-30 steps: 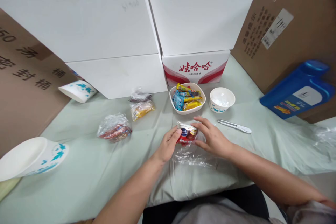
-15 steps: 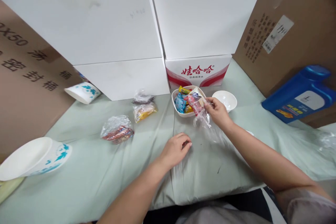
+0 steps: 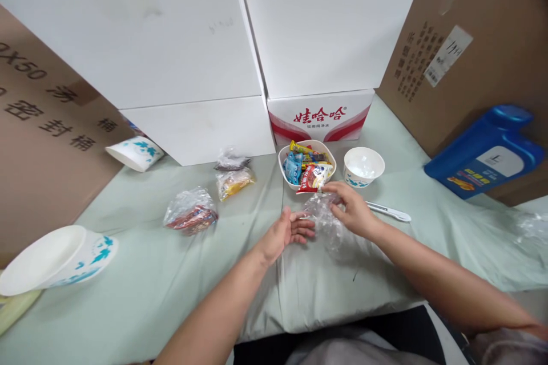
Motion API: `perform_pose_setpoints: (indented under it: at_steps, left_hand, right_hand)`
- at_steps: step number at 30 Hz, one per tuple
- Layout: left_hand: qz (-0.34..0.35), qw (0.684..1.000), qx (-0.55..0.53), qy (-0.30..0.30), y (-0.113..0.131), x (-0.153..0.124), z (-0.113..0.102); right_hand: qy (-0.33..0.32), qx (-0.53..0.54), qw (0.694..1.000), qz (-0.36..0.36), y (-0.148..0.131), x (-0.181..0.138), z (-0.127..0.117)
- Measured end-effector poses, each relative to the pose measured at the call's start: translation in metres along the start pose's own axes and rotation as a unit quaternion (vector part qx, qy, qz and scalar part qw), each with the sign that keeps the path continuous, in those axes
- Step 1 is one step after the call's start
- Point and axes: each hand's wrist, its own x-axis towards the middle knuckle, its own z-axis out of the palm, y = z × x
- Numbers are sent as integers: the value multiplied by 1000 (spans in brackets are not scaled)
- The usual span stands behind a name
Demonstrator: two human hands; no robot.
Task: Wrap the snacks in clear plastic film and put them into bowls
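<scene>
While right hand (image 3: 353,214) pinches crinkled plastic bag (image 3: 330,229) | left hand (image 3: 287,234) spread | squarish bowl (image 3: 333,161) beyond

Passage leftward over cloth (image 3: 234,234) to the plastic bag (image 3: 191,212), with snack bowl (image 3: 333,159) and cup (image 3: 356,181) as obstacles ahead.

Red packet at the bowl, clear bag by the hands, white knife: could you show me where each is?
Red packet (image 3: 314,178): head view, middle of its printed front.
Clear bag (image 3: 326,218): head view, its crumpled middle.
Knife (image 3: 390,211): head view, middle of its visible length.
</scene>
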Motion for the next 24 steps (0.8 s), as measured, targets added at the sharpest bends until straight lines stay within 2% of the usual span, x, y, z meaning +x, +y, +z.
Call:
perform_pose_setpoints:
  at_steps: [2, 4, 9, 12, 14, 16, 20, 22, 24]
  left_hand:
    - [5, 998, -62, -18, 1, 2, 1]
    - [39, 996, -79, -17, 2, 3, 1]
    - [91, 994, -34, -45, 4, 1, -1]
    - [105, 994, 13, -29, 3, 2, -1]
    - [132, 990, 51, 23, 3, 3, -2]
    - [189, 972, 89, 111, 4, 3, -7]
    - [309, 891, 168, 288, 13, 3, -22]
    - [314, 850, 255, 337, 18, 2, -29]
    - [276, 813, 367, 357, 20, 1, -33]
  right_hand:
    - [-28, -22, 999, -19, 0, -2, 4]
    - [-35, -59, 998, -15, 2, -1, 9]
    - [-71, -122, 990, 11, 4, 9, 16]
    - [-110, -120, 987, 10, 6, 13, 15]
    - [-120, -120, 985, 11, 8, 12, 13]
    - [-127, -128, 984, 18, 10, 6, 11]
    - [-164, -166, 972, -1, 6, -16, 5]
    - [-201, -202, 958, -18, 0, -28, -1]
    - [-240, -236, 941, -19, -5, -37, -9]
